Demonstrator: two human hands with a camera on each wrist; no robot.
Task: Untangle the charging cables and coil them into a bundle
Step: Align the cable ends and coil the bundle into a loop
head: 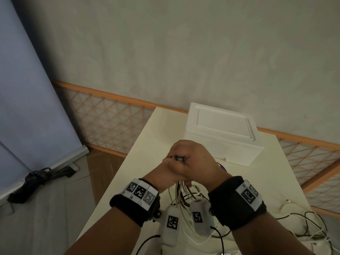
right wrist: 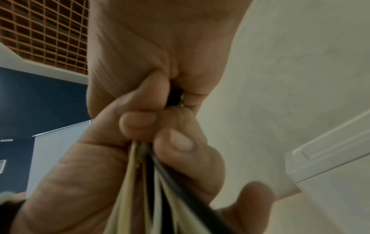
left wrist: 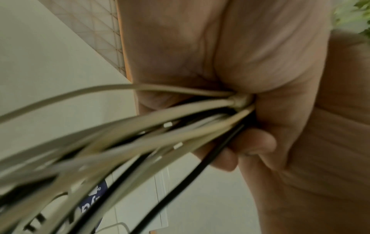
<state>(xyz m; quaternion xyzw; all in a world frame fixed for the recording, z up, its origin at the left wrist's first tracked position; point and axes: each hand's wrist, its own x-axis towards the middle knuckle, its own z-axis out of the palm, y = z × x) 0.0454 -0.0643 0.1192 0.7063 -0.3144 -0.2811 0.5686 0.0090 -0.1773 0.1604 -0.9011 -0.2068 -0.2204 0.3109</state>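
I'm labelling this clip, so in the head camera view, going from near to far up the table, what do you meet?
Loose cables on the table → the clasped left hand and right hand, gripping a bunch of cables → white box → wall.

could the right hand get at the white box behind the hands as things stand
Probably not yet. The right hand is closed with the left hand around the cables. The white box sits just beyond with nothing between, so the path looks free, but the fingers are occupied.
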